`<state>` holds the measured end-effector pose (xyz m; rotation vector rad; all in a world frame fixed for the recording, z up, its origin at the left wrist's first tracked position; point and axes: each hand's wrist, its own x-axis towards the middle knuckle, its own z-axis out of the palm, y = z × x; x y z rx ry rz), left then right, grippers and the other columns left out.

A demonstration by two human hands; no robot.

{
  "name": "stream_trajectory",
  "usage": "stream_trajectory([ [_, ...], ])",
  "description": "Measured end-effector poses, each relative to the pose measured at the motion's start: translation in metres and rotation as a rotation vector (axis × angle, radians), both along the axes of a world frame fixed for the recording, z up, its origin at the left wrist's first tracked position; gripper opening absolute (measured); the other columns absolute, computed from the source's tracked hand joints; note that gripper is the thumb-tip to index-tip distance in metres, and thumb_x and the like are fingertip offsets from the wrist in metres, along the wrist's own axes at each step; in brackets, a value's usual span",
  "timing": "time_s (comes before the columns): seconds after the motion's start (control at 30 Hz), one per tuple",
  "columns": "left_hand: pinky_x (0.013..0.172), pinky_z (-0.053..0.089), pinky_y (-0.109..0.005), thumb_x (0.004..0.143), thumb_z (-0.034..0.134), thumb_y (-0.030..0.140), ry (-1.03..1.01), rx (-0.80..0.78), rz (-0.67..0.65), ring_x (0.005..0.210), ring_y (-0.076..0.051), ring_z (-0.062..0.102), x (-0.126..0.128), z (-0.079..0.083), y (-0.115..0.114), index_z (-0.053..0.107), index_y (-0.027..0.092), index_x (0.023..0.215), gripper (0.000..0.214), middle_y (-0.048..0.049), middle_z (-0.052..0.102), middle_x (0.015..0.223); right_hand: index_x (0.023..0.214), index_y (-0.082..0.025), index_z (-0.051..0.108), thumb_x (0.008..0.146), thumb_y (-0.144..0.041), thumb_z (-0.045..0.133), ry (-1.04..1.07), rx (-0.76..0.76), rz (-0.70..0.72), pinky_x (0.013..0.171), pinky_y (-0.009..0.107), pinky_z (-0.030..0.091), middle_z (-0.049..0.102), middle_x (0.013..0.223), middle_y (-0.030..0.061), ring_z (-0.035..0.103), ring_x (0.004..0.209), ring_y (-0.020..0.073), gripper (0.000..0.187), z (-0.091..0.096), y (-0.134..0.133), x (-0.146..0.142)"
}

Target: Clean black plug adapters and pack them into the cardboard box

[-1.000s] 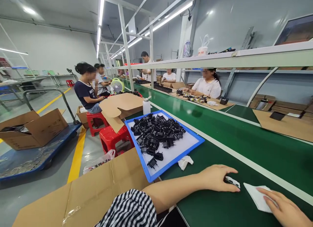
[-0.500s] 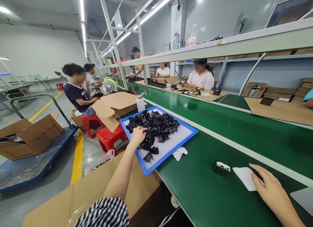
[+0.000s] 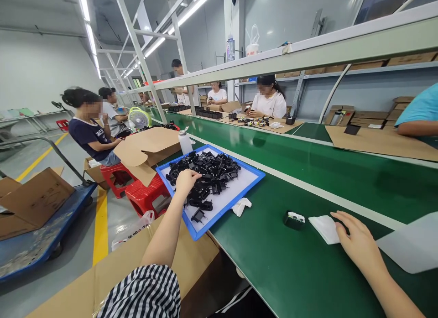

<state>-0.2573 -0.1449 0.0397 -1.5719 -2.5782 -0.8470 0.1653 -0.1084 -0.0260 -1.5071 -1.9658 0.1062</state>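
My left hand [image 3: 185, 179] reaches into a blue-rimmed white tray [image 3: 253, 178] and rests on its heap of black plug adapters [image 3: 205, 171], fingers curled down onto them. Whether one is gripped is hidden. My right hand [image 3: 356, 238] lies on the green bench [image 3: 290, 272] with fingers spread, its tips on a white cloth [image 3: 324, 228]. A single black adapter with a white label [image 3: 294, 219] sits just left of the cloth, apart from both hands. A crumpled white wipe [image 3: 241, 206] lies by the tray's near corner.
A cardboard box [image 3: 112, 272] stands open under my left arm. A white bottle [image 3: 185, 142] and folded cardboard [image 3: 150, 147] sit beyond the tray. A white sheet [image 3: 410, 245] lies at right. Several people sit along the green conveyor [image 3: 342, 167]. Red stools [image 3: 143, 197] and a blue trolley [image 3: 30, 245] stand left.
My left hand let go of the labelled adapter on the bench and swung left to the tray's heap. The right hand stayed on the white cloth. The view panned right.
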Motion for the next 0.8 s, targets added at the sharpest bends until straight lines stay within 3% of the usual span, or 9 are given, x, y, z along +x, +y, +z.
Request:
stream_trajectory([
  [0.1, 0.064, 0.037, -0.022, 0.067, 0.05, 0.03, -0.175, 0.137, -0.023, 0.071, -0.015, 0.051, 0.009, 0.011, -0.003, 0.061, 0.015, 0.07, 0.019, -0.0038, 0.059, 0.076, 0.081, -0.017, 0.053, 0.065, -0.038, 0.023, 0.051, 0.045, -0.012, 0.076, 0.043, 0.036, 0.048, 0.096, 0.0093, 0.043, 0.09, 0.0269, 0.04, 0.0, 0.001, 0.001],
  [0.23, 0.055, 0.037, -0.02, 0.053, 0.06, 0.036, -0.822, 0.429, -0.189, 0.061, -0.011, 0.05, 0.041, 0.021, -0.004, 0.06, 0.012, 0.064, 0.027, -0.0027, 0.058, 0.066, 0.082, -0.016, 0.053, 0.067, -0.037, 0.026, 0.187, 0.11, 0.016, 0.081, 0.04, 0.033, 0.048, 0.097, 0.0084, 0.041, 0.093, 0.0246, 0.038, 0.008, -0.002, -0.01],
  [0.3, 0.05, 0.036, -0.019, 0.045, 0.065, 0.038, -1.089, 0.445, -0.31, 0.054, -0.009, 0.048, 0.065, 0.023, -0.002, 0.059, 0.012, 0.059, 0.03, -0.0015, 0.056, 0.06, 0.082, -0.016, 0.054, 0.068, -0.038, 0.029, 0.305, 0.082, 0.055, 0.081, 0.038, 0.034, 0.049, 0.096, 0.0082, 0.042, 0.092, 0.0234, 0.036, 0.018, -0.009, -0.021],
  [0.4, 0.051, 0.038, -0.021, 0.042, 0.067, 0.037, -1.334, 0.326, -0.508, 0.053, -0.009, 0.048, 0.108, 0.023, 0.005, 0.058, 0.012, 0.056, 0.03, -0.001, 0.054, 0.057, 0.084, -0.016, 0.054, 0.07, -0.041, 0.035, 0.518, -0.077, 0.167, 0.075, 0.034, 0.038, 0.052, 0.09, 0.0069, 0.048, 0.083, 0.021, 0.034, 0.037, -0.022, -0.039],
  [0.47, 0.053, 0.04, -0.022, 0.044, 0.067, 0.036, -1.352, 0.242, -0.658, 0.056, -0.01, 0.049, 0.138, 0.023, 0.011, 0.058, 0.012, 0.055, 0.027, -0.0013, 0.054, 0.058, 0.087, -0.016, 0.053, 0.071, -0.041, 0.037, 0.631, -0.193, 0.263, 0.07, 0.032, 0.041, 0.053, 0.087, 0.0062, 0.05, 0.076, 0.019, 0.034, 0.048, -0.03, -0.049],
  [0.53, 0.057, 0.04, -0.023, 0.048, 0.065, 0.033, -1.244, 0.196, -0.826, 0.059, -0.011, 0.05, 0.165, 0.024, 0.016, 0.058, 0.013, 0.054, 0.022, -0.0009, 0.054, 0.058, 0.092, -0.016, 0.052, 0.071, -0.041, 0.039, 0.681, -0.265, 0.338, 0.065, 0.03, 0.043, 0.053, 0.087, 0.0059, 0.051, 0.071, 0.0173, 0.035, 0.056, -0.035, -0.053],
  [0.63, 0.061, 0.04, -0.023, 0.053, 0.062, 0.029, -1.002, 0.171, -1.0, 0.063, -0.012, 0.05, 0.198, 0.025, 0.024, 0.059, 0.014, 0.054, 0.015, 0.0001, 0.052, 0.059, 0.104, -0.016, 0.046, 0.069, -0.037, 0.044, 0.628, -0.242, 0.353, 0.059, 0.028, 0.043, 0.05, 0.093, 0.0056, 0.05, 0.069, 0.0161, 0.04, 0.061, -0.036, -0.051],
  [0.7, 0.062, 0.04, -0.023, 0.056, 0.06, 0.028, -0.9, 0.173, -1.026, 0.065, -0.012, 0.05, 0.214, 0.023, 0.027, 0.06, 0.015, 0.055, 0.014, 0.0, 0.051, 0.06, 0.107, -0.018, 0.043, 0.068, -0.033, 0.048, 0.528, -0.168, 0.331, 0.059, 0.027, 0.042, 0.047, 0.099, 0.0052, 0.049, 0.073, 0.0163, 0.043, 0.062, -0.037, -0.048],
  [0.8, 0.066, 0.039, -0.024, 0.056, 0.061, 0.028, -0.8, 0.227, -0.959, 0.072, -0.013, 0.049, 0.231, 0.017, 0.029, 0.061, 0.016, 0.056, 0.012, -0.0014, 0.051, 0.07, 0.105, -0.021, 0.044, 0.068, -0.028, 0.052, 0.353, -0.092, 0.317, 0.066, 0.028, 0.041, 0.045, 0.103, 0.0028, 0.047, 0.079, 0.017, 0.039, 0.064, -0.039, -0.048],
])
